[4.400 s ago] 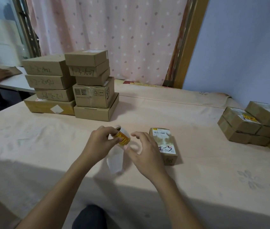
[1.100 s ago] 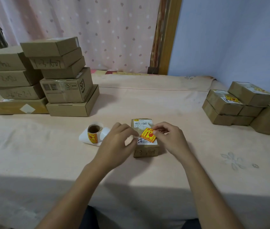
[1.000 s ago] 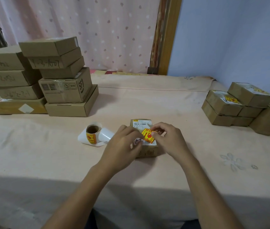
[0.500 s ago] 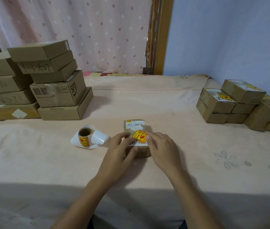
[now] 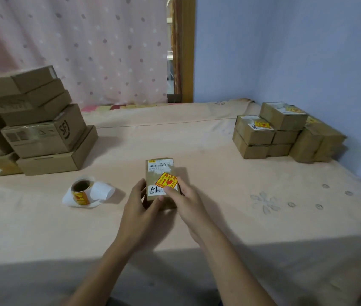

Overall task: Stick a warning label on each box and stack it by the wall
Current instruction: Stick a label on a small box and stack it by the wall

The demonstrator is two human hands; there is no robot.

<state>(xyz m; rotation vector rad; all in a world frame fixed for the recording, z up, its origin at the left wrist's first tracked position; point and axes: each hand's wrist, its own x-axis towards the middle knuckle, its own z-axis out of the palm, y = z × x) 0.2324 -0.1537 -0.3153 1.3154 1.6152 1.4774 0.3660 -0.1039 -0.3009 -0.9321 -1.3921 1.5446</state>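
Here, left hand (image 5: 140, 206) grips box (image 5: 159, 171) near-left corner; right hand (image 5: 186, 204) grips right edge, thumb on top.

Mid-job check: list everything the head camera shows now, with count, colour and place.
small box: one, brown, table centre, between both hands
warning label: one, yellow-red, on the small box's top
label roll: one, yellow on white backing, left of it
left stack: several boxes, brown, far left, partly cut off
wall stack: at least six boxes, brown, right, by the blue wall
tablecloth: one, peach, under everything
curtain: one, pink dotted, behind
left hand: one, grips the small box's left side
right hand: one, grips its right side, thumb on top
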